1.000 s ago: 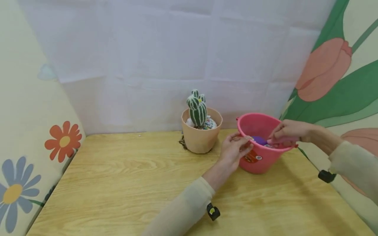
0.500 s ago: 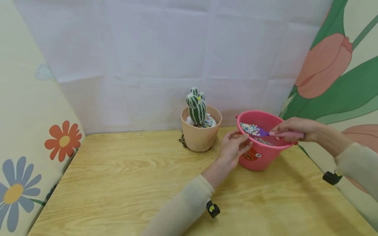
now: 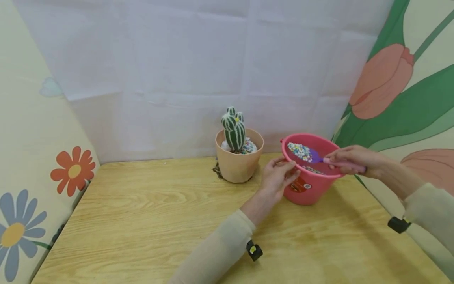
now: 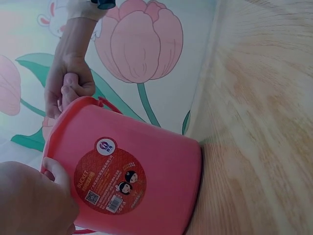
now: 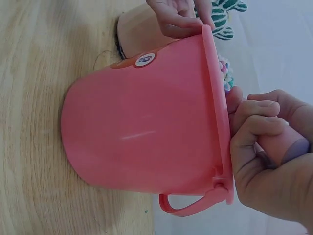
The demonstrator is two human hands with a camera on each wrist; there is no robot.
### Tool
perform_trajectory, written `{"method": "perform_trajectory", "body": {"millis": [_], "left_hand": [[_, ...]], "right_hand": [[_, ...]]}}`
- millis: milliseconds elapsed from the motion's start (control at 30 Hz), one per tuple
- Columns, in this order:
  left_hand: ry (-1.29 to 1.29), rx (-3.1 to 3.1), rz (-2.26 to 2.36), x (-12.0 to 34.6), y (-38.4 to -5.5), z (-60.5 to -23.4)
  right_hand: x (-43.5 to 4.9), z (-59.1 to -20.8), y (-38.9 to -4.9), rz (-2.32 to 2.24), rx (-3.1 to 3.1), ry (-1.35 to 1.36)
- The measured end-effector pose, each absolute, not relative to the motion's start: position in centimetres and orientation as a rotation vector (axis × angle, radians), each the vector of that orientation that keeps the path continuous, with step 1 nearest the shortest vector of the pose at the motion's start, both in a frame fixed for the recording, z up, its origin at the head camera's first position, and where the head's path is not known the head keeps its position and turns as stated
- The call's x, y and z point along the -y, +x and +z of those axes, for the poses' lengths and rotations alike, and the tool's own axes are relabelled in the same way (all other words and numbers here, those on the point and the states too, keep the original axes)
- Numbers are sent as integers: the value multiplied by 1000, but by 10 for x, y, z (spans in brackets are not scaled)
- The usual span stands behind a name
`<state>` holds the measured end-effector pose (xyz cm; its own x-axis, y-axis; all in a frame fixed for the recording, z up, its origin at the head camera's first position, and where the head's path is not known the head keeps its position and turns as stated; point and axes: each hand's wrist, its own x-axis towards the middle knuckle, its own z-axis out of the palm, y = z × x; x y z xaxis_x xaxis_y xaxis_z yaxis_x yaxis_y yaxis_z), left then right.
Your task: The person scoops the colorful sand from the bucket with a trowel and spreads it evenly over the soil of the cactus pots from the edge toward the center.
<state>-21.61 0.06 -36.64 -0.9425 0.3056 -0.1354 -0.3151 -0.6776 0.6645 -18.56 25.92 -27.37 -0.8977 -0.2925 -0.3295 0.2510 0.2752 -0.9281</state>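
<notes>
A pink bucket (image 3: 320, 186) stands on the wooden table at the right. My left hand (image 3: 274, 179) grips its near-left rim. Over the bucket's mouth, my right hand (image 3: 351, 158) holds a trowel (image 3: 315, 156) with a purple blade and pink handle. The blade bears a heap of small multicoloured beads (image 3: 299, 151). More beads show lower inside the bucket, partly hidden by the near rim. In the right wrist view, fingers of the right hand (image 5: 261, 132) wrap round the handle (image 5: 283, 144), close by the rim.
A peach pot (image 3: 238, 167) with a striped green cactus (image 3: 235, 136) and beads inside stands left of the bucket. Behind rises a white cloth (image 3: 177, 79). The bucket's handle (image 5: 195, 203) hangs at its side. Painted walls flank the wooden table (image 3: 142, 213).
The trowel, low in the bucket a second ago, has risen to rim height with beads heaped on its blade. The left hand has stayed on the rim.
</notes>
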Motion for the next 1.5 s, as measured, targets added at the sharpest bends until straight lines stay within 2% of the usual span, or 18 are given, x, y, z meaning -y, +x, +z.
{"method": "perform_trajectory", "body": {"millis": [367, 833, 1200, 1500], "left_hand": [[146, -1368, 2451, 22, -233, -357], [514, -1766, 2332, 122, -246, -304], [475, -2196, 2264, 193, -268, -300], [338, -2463, 2249, 200, -296, -322]], "right_hand": [[-260, -278, -178, -1764, -2053, -111], [-249, -275, -178, -1699, -2156, -65], [-252, -272, -163, -1683, -2215, -13], [-262, -266, -148, -1664, -2241, -31]]}}
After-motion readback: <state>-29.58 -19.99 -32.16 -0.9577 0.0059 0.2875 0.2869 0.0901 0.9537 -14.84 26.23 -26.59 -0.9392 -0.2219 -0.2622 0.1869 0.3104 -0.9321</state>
